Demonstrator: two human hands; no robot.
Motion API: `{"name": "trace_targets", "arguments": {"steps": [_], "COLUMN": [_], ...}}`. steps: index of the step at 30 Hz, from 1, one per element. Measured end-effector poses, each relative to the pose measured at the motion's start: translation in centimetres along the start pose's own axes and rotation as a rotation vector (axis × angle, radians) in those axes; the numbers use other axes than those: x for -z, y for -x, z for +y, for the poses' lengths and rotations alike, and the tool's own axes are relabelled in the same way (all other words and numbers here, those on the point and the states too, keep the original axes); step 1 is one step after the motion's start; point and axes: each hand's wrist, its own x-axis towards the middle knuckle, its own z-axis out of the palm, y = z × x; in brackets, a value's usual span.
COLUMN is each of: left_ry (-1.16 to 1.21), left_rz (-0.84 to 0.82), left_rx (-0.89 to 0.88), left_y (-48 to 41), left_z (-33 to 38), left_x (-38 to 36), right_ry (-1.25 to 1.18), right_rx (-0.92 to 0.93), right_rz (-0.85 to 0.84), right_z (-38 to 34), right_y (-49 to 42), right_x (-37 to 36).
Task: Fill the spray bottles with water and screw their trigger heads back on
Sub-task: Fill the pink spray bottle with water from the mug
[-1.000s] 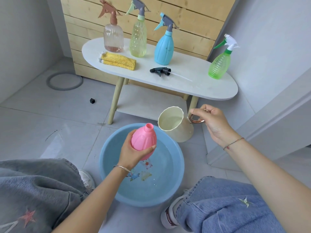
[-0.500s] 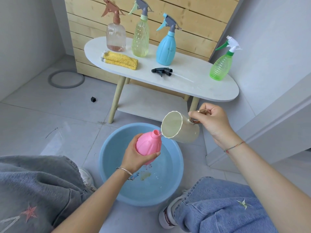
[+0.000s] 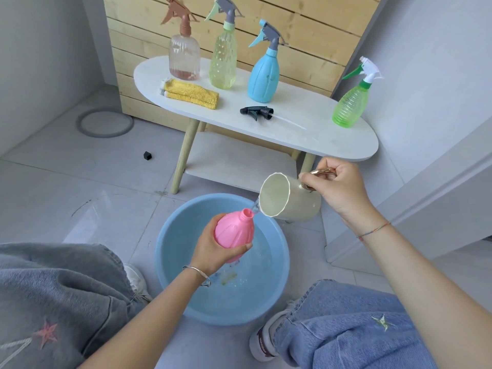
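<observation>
1. Two hands are working above the round light-blue plastic basin (image 3: 165,251) on the floor. Nearest, the left hand (image 3: 213,251) wraps its fingers round the belly of the headless pink plastic spray bottle (image 3: 234,230), held over the basin.
2. The bottle's long axis tilts up and to the right, with its open mouth facing the cup's lip.
3. The right hand (image 3: 338,187) pinches the copper-coloured handle of the pale cream cup (image 3: 292,206). The cup is tipped on its side, its lip just above and right of the mouth. A thin stream of water joins them.
4. Judgement: the pour depends on that lip staying above the narrow mouth. Any overshoot should land in the basin.
5. Farther off, the black plastic trigger head (image 3: 257,113) lies on its side on the white oval bench (image 3: 319,139), dip tube pointing right. The right hand is nearer it, but occupied.
6. Farthest, four capped spray bottles stand on the bench.
</observation>
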Motion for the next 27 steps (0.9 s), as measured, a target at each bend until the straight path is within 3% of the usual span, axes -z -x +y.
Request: {"name": "trace_targets", "arguments": {"steps": [27], "left_ry": [0.014], "left_rz": [0.009], "left_rx": [0.031], "left_y": [0.3], "left_z": [-0.4], "left_x": [-0.3], "right_ry": [0.262], "right_rx": [0.233], "right_rz": [-0.073], "right_z": [-0.6], "right_y": [0.1], "right_x": [-1.9]}}
